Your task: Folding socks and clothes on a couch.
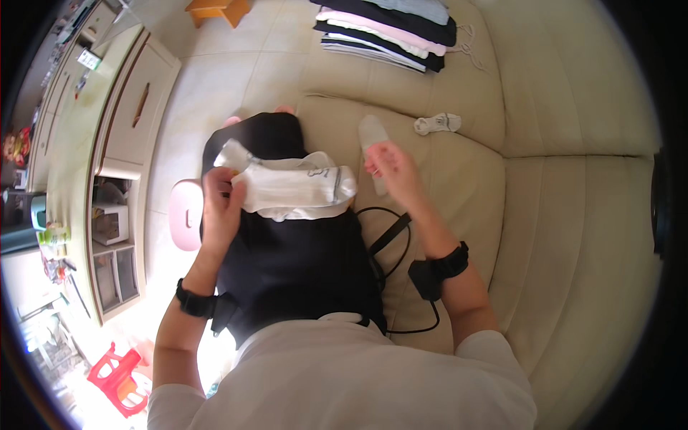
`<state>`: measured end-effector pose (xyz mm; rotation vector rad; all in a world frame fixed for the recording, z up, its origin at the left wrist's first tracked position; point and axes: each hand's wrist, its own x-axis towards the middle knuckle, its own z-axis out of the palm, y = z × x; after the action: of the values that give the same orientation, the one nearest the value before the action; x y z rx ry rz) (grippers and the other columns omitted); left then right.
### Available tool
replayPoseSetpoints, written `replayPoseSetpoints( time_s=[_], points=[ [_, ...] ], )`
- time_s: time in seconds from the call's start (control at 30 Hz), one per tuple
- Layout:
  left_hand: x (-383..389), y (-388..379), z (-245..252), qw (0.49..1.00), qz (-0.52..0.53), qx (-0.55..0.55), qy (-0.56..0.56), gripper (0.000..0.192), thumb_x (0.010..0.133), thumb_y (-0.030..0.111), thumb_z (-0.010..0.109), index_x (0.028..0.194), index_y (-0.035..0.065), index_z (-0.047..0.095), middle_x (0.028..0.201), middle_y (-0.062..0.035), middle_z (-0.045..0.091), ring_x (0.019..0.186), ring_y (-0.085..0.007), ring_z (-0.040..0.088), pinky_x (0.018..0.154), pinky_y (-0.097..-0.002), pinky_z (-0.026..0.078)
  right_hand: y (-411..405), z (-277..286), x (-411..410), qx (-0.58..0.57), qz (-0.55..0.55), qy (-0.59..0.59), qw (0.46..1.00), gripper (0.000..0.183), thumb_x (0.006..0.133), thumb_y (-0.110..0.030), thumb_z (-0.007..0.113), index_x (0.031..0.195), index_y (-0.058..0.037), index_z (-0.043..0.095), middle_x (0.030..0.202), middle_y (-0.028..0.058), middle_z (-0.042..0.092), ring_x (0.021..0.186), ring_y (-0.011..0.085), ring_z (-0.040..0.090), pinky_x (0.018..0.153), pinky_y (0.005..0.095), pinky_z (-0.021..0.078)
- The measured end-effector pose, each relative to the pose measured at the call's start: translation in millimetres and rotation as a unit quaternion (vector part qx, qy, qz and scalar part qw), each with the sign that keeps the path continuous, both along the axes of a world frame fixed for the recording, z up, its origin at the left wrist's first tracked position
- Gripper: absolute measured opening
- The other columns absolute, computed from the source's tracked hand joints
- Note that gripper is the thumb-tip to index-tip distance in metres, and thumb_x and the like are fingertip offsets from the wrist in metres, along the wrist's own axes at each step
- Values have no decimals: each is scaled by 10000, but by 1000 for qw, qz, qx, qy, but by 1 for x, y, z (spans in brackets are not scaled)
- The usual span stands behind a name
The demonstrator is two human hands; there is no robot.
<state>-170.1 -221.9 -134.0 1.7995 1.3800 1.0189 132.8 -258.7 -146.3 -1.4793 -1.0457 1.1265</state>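
Observation:
Over my lap, my left hand [221, 199] pinches the left end of a white sock [293, 188] that bears a small dark drawing and a grey stripe near its other end. More white socks [282, 214] lie partly hidden beneath it on my black trousers. My right hand [391, 166] is blurred, its fingers curled, over a plain white sock [372, 129] stretched out on the beige sofa seat [451, 188]. Whether those fingers grip that sock cannot be made out. Farther right, a folded white sock [438, 123] with a dark print rests by the cushion seam.
Folded clothes [384, 32] are stacked on the far sofa cushion. A black cable [407, 252] loops beside my right thigh. Left of my legs stands a pink stool [185, 215], with a cabinet [137, 118] beyond it. A red plastic chair [121, 379] and a wooden stool [217, 9] stand on the floor.

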Motion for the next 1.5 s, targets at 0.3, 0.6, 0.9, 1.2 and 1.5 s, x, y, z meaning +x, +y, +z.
replayPoseSetpoints(
  time_s=[0.3,0.6,0.9,1.2,1.5],
  points=[
    [31,7,56,987,-46,-49,-144,264,796,-25,477,1054,19,437,1053,-73,465,968,-150,441,793,-260,390,38,-63,137,20,-69,-532,844,193,710,-85,588,896,-34,577,813,116,547,934,305,493,752,388,431],
    [66,1,102,948,-212,-130,-200,256,766,-98,509,988,28,488,963,-32,498,847,-101,504,743,-211,406,41,87,50,122,-76,-31,989,312,778,-110,624,1020,-21,449,871,60,561,707,99,541,601,223,449],
    [87,-3,123,963,-225,17,-147,266,729,59,666,939,1,512,832,-60,533,713,-133,534,620,-226,446,-8,141,-53,177,154,135,963,206,844,-103,550,1002,16,492,871,7,536,770,55,520,640,203,435],
    [48,-5,125,876,-170,-192,-409,61,888,96,460,901,41,481,943,-49,558,807,-90,519,744,-229,417,-16,145,-54,200,189,-146,950,194,766,-129,648,866,12,560,700,50,602,658,101,595,580,232,458],
    [40,-8,125,812,-187,-280,-478,132,899,165,453,968,57,421,915,-41,510,822,-102,530,739,-239,468,-7,150,-63,191,166,12,967,162,771,-95,632,793,15,514,707,40,537,639,107,524,607,210,429]
  ],
)
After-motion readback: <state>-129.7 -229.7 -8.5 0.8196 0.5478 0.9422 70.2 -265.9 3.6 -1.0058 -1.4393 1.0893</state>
